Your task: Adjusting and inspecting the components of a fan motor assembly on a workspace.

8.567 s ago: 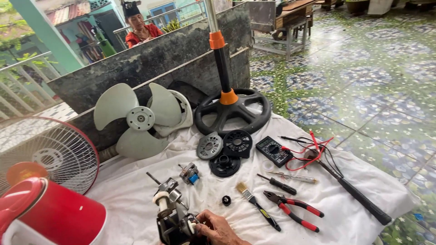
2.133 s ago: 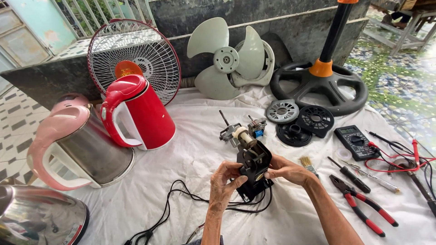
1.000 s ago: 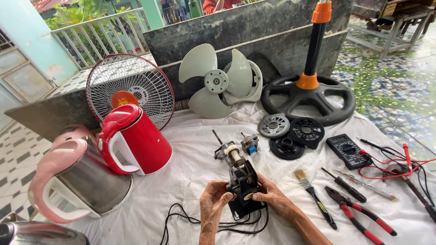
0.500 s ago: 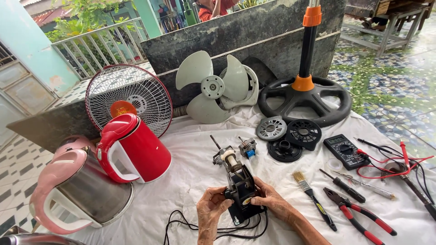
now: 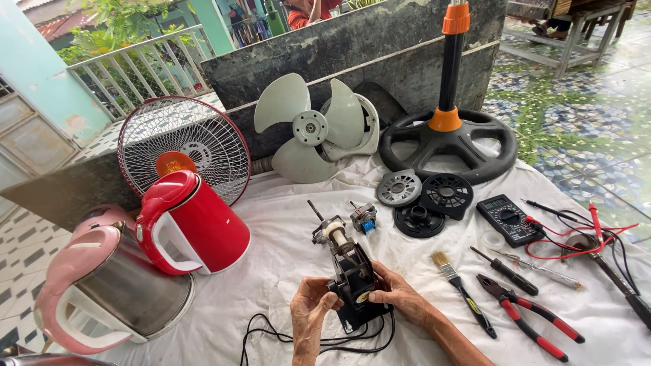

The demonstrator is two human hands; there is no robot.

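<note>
Holding: both hands grip a fan motor [image 5: 352, 281] low at the front of the white-clothed table [image 5: 285, 224], its shaft pointing up and away from the person.
Left hand [image 5: 310, 306]: fingers closed on the left side of the motor's black body.
Right hand [image 5: 400, 298]: fingers wrapped round the right side, thumb on top.
Weight: probably heavy for its size, being metal core and windings; it looks stiff and will not give under a squeeze.
Weak spots: the thin shaft and the black cord [image 5: 298, 339] trailing beneath look like poor places to pull on.
Best hold: the square black frame at the middle, judged the firmest part, with one hand on each side.
Slip: the bare metal edges may be greasy; I cannot tell.
Nearby: a red kettle [image 5: 196, 224] to the left, a brush [image 5: 461, 288] and red-handled pliers [image 5: 525, 322] to the right, and a pale fan blade [image 5: 308, 129] behind.
</note>
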